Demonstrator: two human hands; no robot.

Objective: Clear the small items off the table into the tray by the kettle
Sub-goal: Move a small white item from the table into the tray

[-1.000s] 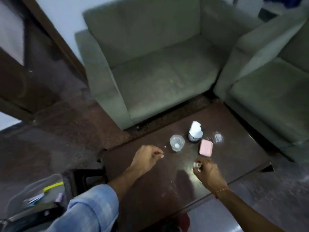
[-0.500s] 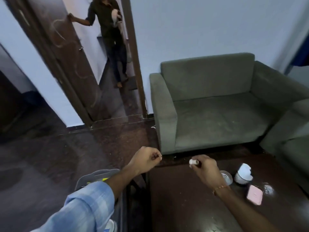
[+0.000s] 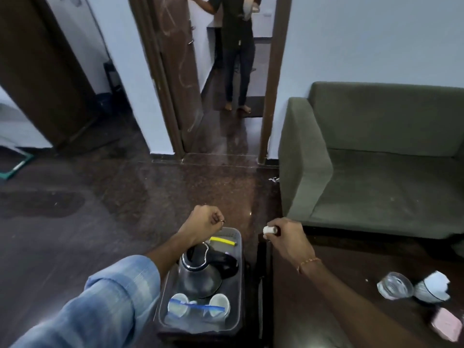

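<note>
The left hand (image 3: 204, 223) has its fingers (image 3: 218, 217) curled into a fist, pinching what looks like a thin ring (image 3: 222, 220) at the tips; it is too small to name with certainty. It hangs over the far end of the grey tray (image 3: 239, 272). The right hand (image 3: 286, 237) grips a small white-ended object (image 3: 268, 229), fingers wrapped round it, and sits just beside the tray's far right corner, over the gap between tray and tabletop (image 3: 326, 305). Inside the tray stand the kettle (image 3: 200, 275), two white cups (image 3: 195, 307) at the near end and a yellow stick (image 3: 223, 241) at the far end. The step in hand looks like the carry and drop: both hands loaded and arriving at the tray. Next, each hand should come down over the bare far end, clear of the kettle handle, and let go low so nothing bounces out. On the tabletop a clear glass (image 3: 395, 288), a white-topped container (image 3: 430, 288) and a pink case (image 3: 445, 327) wait near the right edge, not yet cleared.
</note>
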